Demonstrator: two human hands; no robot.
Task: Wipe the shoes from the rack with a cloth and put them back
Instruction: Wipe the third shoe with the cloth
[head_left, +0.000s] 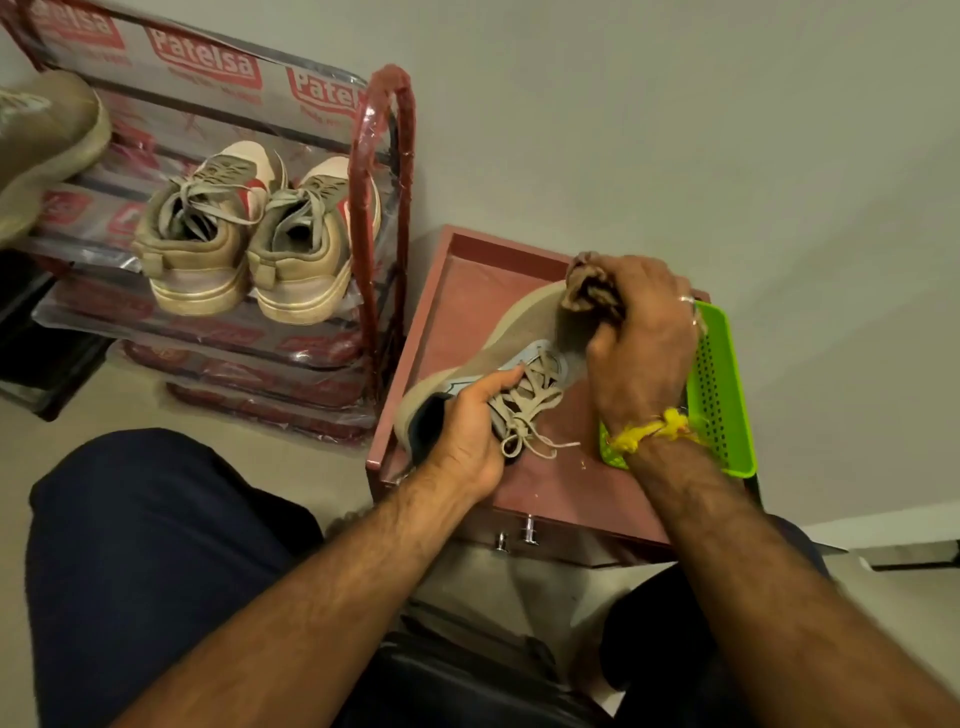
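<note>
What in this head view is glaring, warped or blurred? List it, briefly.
Head view: glare streaks the plastic wrap on the shoe rack; wide-angle warping tilts the rack; the right hand with the cloth looks slightly soft, as does the shoe; lighting is dim and warm.

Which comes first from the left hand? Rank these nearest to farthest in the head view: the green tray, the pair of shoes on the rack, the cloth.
From the left hand, which grips the shoe at its collar:
1. Cloth, bunched in the right hand, up and right.
2. Green tray, farther right, behind the right wrist.
3. Pair of shoes, on the rack shelf, up and left.
</note>
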